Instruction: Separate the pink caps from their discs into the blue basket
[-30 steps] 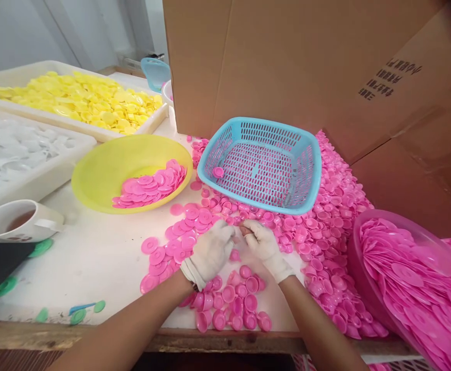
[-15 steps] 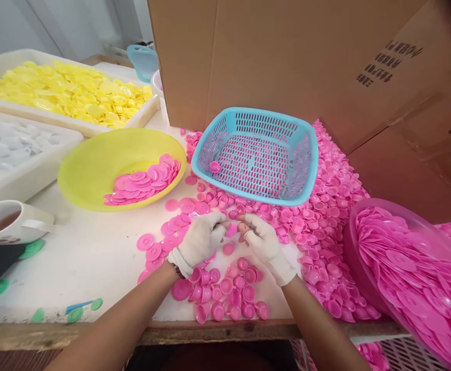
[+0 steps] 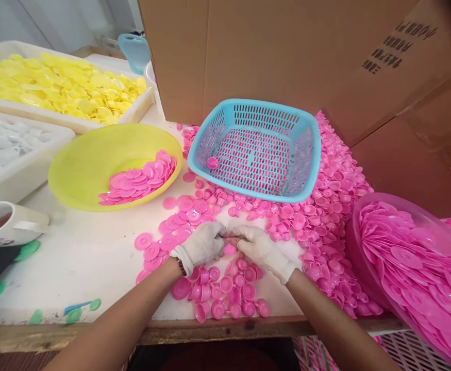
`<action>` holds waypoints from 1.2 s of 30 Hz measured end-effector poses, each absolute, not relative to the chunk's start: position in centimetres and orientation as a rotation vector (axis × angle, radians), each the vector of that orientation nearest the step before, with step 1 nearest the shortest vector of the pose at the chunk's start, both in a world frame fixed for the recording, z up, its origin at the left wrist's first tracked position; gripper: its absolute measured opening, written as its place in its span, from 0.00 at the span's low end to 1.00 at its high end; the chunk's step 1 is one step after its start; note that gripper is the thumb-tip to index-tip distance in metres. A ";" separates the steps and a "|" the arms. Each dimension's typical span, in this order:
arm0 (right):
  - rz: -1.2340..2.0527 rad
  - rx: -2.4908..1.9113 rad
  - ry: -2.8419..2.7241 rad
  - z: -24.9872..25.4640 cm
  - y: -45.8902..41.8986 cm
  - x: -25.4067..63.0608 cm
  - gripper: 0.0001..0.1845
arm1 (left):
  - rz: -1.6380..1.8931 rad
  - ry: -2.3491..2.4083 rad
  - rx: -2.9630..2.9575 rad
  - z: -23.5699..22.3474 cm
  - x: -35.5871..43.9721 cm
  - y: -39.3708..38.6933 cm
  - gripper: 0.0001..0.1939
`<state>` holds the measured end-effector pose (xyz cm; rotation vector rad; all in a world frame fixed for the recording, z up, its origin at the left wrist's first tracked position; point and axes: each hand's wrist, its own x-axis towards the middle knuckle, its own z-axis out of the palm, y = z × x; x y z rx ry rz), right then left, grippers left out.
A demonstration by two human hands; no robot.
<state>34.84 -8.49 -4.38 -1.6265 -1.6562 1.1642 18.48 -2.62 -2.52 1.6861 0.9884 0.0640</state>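
Note:
Both my hands wear white cloth gloves and meet over the white table. My left hand and my right hand pinch together at a small pink plastic piece between their fingertips. Just below them lies a cluster of small pink cups. Flat pink discs lie scattered to the left. A blue mesh basket stands beyond my hands with one pink cup inside.
A yellow bowl holds pink discs. A pink basin of discs sits at right, a heap of pink cups beside it. White trays of yellow pieces and white pieces, a mug and cardboard boxes surround.
My hands parted slightly half a second ago, then drew back together and a little nearer to me. The view has tilted a bit.

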 end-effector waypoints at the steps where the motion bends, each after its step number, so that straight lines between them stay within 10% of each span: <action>1: 1.150 -1.645 -1.684 -4.3 -8.5 34.9 0.09 | 0.048 0.986 1.694 -2.6 18.4 -2.6 0.07; 8: 1.184 -1.716 -1.743 -4.5 -9.2 35.5 0.03 | 0.036 0.999 1.965 -3.0 18.4 -2.6 0.02; 19: 2.143 -1.655 -1.220 -3.5 -5.6 35.9 0.06 | -0.093 0.954 1.581 -3.0 18.5 -1.7 0.07; 36: 1.969 -1.576 -1.182 -3.9 -6.8 35.6 0.12 | -0.010 0.988 1.502 -3.1 18.8 -2.1 0.02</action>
